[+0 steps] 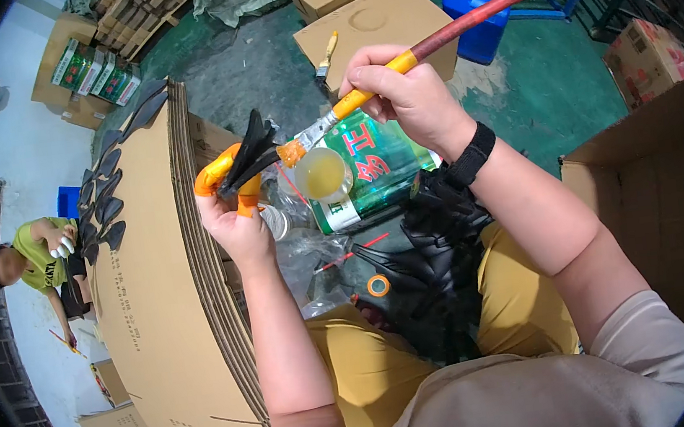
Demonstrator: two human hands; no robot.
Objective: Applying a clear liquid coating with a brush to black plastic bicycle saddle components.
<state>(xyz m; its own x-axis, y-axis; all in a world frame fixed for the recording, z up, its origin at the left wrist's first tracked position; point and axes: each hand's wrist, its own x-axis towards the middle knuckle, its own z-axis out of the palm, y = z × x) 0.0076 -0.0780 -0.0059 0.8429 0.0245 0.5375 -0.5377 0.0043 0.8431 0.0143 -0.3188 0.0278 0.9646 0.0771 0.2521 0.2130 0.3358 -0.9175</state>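
My left hand (235, 221), with orange covers on its fingers, pinches a black, flat, leaf-shaped piece (249, 152) that splays into pointed flaps. A paintbrush (468, 20) with a red and yellow handle is gripped in my right hand (413, 96), which wears a black wristband. The brush's orange-stained bristles touch or nearly touch the black piece's edge. Just below the bristles is a clear cup (324, 173) of yellowish liquid, by a green tin (382, 158). More black pieces (438, 245) are heaped across my lap.
Stacked cardboard (163, 276) at left carries several black pieces (108, 185) along its edge. Ahead are cardboard boxes (388, 23) with brushes on top and a blue jerrycan (475, 13). An orange tape roll (378, 285) lies below. An open carton (650, 178) stands right; another person (47, 251) is far left.
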